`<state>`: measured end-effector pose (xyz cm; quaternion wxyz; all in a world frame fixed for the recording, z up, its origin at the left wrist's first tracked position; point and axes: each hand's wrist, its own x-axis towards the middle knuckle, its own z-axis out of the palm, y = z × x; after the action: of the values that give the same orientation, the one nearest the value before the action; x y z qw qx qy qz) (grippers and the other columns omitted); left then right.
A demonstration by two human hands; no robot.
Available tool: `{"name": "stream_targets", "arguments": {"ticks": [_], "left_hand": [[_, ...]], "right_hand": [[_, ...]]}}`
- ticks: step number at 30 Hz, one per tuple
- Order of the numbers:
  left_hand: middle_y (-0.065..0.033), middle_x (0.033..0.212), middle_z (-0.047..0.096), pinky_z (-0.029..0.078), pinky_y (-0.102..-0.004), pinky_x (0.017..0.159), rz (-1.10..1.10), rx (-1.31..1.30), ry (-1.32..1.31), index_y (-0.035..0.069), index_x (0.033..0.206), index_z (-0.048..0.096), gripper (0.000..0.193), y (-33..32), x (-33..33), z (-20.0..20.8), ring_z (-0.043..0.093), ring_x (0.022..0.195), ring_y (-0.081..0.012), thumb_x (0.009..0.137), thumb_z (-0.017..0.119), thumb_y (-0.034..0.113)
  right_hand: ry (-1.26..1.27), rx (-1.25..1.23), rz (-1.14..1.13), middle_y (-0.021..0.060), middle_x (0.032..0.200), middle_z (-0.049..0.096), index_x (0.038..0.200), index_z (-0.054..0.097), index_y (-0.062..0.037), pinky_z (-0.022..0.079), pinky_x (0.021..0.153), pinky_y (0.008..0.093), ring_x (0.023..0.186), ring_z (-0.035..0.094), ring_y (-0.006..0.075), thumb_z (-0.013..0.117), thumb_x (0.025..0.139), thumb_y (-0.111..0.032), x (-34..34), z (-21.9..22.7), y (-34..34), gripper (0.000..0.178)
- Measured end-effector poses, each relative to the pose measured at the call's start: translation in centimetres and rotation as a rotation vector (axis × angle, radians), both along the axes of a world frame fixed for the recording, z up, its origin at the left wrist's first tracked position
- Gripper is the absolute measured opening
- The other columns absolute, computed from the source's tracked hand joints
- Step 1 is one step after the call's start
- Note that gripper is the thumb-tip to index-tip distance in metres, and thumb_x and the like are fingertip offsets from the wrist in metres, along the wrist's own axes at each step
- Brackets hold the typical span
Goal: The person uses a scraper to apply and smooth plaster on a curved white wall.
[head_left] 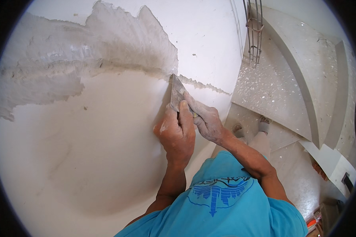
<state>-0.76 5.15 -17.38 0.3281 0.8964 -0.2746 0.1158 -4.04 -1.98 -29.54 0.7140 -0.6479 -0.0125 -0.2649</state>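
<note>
Both of my hands grip a metal scraper (177, 93) with a flat, pointed blade. My left hand (175, 136) is closed at the blade's lower edge, its thumb pressed against the metal. My right hand (210, 122) closes around the handle end, one finger stretched along the blade; most of the handle is hidden. The blade's tip touches the white wall (106, 138) at a rough groove (201, 84) running right. To the left of the tip spreads a grey, scraped patch (134, 41) with ragged edges. Whitish dust coats the fingers of both hands.
Pale stair steps (296, 51) curve along the right, strewn with white flakes. Bundled steel rebar (254, 35) stands upright on one step near the wall. My feet (264, 123) are on the floor below. Assorted items (314, 225) lie at the lower right.
</note>
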Motion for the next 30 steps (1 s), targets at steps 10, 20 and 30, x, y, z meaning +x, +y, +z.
{"name": "stream_targets", "arguments": {"ticks": [10,20,30], "left_hand": [[-0.0138,0.058,0.058,0.043,-0.0391,0.044,-0.002,0.053,-0.037,-0.002,0.075,0.057,0.026,-0.1,0.7,-0.6,0.057,0.046,-0.0247,0.099,0.063,0.005],[-0.0187,0.060,0.055,0.042,-0.0447,0.046,0.051,0.083,-0.080,-0.003,0.075,0.054,0.027,-0.6,0.7,-0.9,0.056,0.050,-0.0373,0.100,0.062,0.005],[-0.0227,0.061,0.057,0.045,-0.0412,0.051,-0.022,0.048,-0.157,-0.009,0.077,0.058,0.034,-6.9,5.0,-0.7,0.057,0.051,-0.0283,0.102,0.057,0.014]], "right_hand": [[0.001,0.079,-0.004,0.0258,0.145,0.057,0.155,0.041,0.0002,0.053,0.101,0.0425,0.122,0.064,0.0397,0.055,0.086,0.006,0.4,0.0,0.7,0.071],[-0.014,0.000,-0.029,0.0266,0.129,0.065,0.156,0.042,-0.0023,0.055,0.095,0.0425,0.107,0.067,0.0423,0.053,0.083,0.009,1.1,-0.3,0.2,0.075],[0.168,0.083,-0.109,0.0270,0.146,0.056,0.156,0.040,0.0000,0.048,0.108,0.0376,0.128,0.062,0.0380,0.049,0.095,-0.002,4.2,2.0,-4.7,0.062]]}}
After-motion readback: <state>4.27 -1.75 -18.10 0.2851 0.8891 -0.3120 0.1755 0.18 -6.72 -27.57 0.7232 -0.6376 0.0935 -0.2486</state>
